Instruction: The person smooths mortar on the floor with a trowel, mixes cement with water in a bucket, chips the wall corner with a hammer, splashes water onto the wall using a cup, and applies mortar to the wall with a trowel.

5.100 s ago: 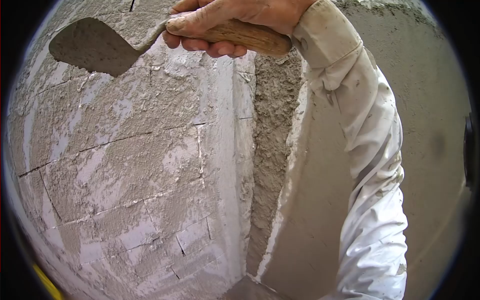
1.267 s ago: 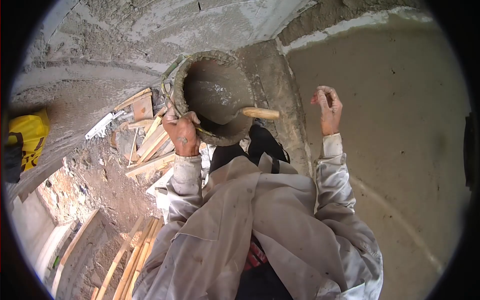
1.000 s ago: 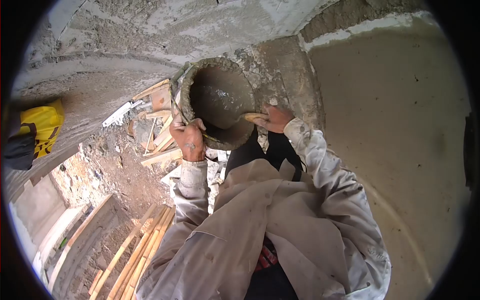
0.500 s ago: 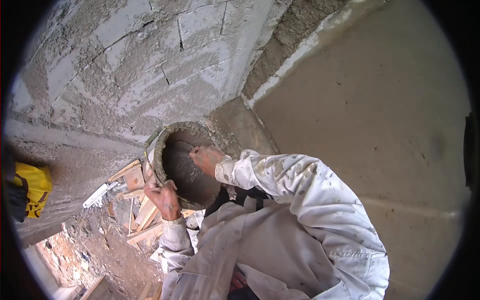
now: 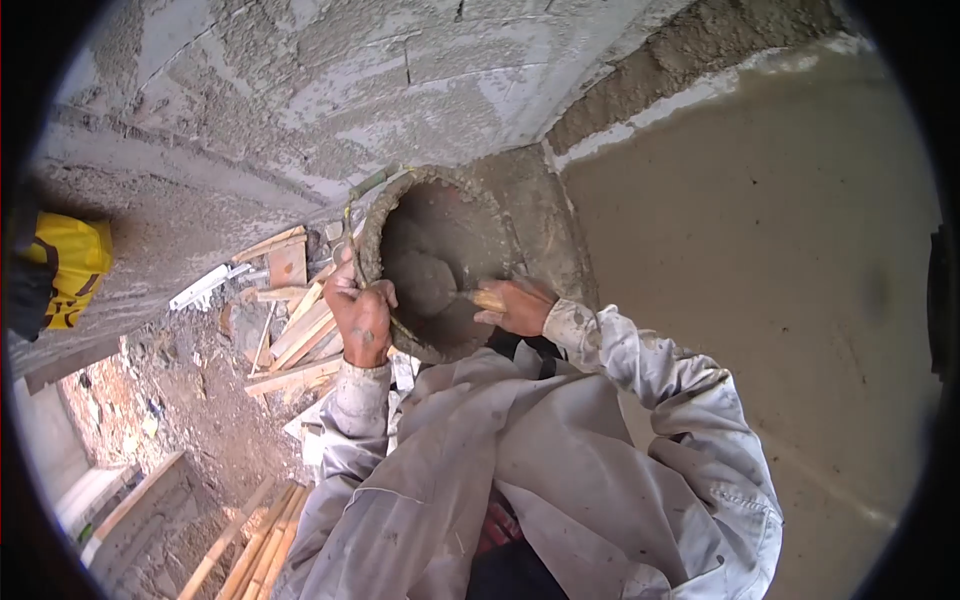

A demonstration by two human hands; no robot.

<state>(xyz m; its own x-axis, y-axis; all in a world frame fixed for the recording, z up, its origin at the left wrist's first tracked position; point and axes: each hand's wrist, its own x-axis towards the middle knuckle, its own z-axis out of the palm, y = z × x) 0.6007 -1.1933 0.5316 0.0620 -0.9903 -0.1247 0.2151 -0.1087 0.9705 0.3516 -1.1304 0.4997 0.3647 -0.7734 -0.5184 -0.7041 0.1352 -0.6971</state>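
Observation:
A mortar-caked bucket [image 5: 372, 232] is tilted in front of me with its mouth facing up toward me. My left hand [image 5: 363, 318] is closed on its near left rim. Grey wet mortar [image 5: 478, 225] coats the inside. My right hand [image 5: 522, 305] is wrapped round the wooden handle of a trowel [image 5: 486, 299], at the right side of the bucket's mouth. The trowel's rounded, mortar-covered blade reaches into the bucket. A green piece of the bucket's handle [image 5: 375, 182] shows at the far left rim.
A rough block wall [image 5: 330, 90] rises beyond the bucket. To the right stands a smooth plastered surface [image 5: 730, 260]. Scrap boards [image 5: 305, 335] and rubble lie on the ground at left, with long wooden strips [image 5: 250, 550] lower down. A yellow bag [image 5: 75, 265] is at far left.
My right hand has moved from inside the bucket to the right side of its mouth, bringing the trowel handle into view. My left hand stays on the rim; the view has shifted.

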